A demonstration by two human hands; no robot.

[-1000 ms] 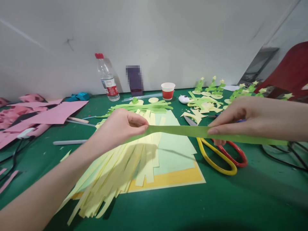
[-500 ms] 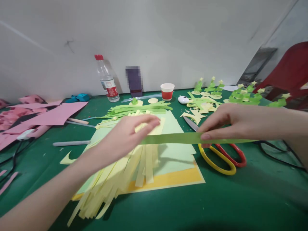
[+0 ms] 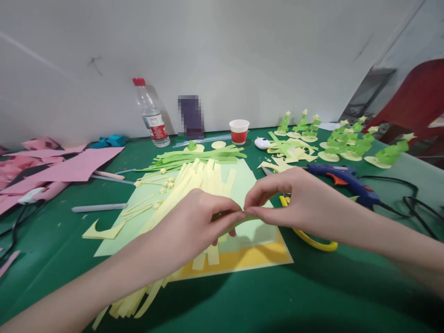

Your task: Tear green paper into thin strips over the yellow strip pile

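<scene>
My left hand and my right hand meet over the paper pile, fingertips almost touching. Both pinch a green paper strip, most of which the fingers hide. Under my left hand, pale yellow paper strips fan out across light green sheets and an orange-yellow sheet. Scissors with a yellow handle lie partly covered by my right hand. A blue glue gun rests just beyond my right wrist.
Green strips lie behind the sheets. Farther back stand a water bottle, a paper cup and a pixelated dark object. Small paper trees stand at right, near a black cable. Pink paper covers the left side.
My left hand has closed on the green strip beside my right hand. My right hand has moved left along with the strip, uncovering the glue gun and small trees.
</scene>
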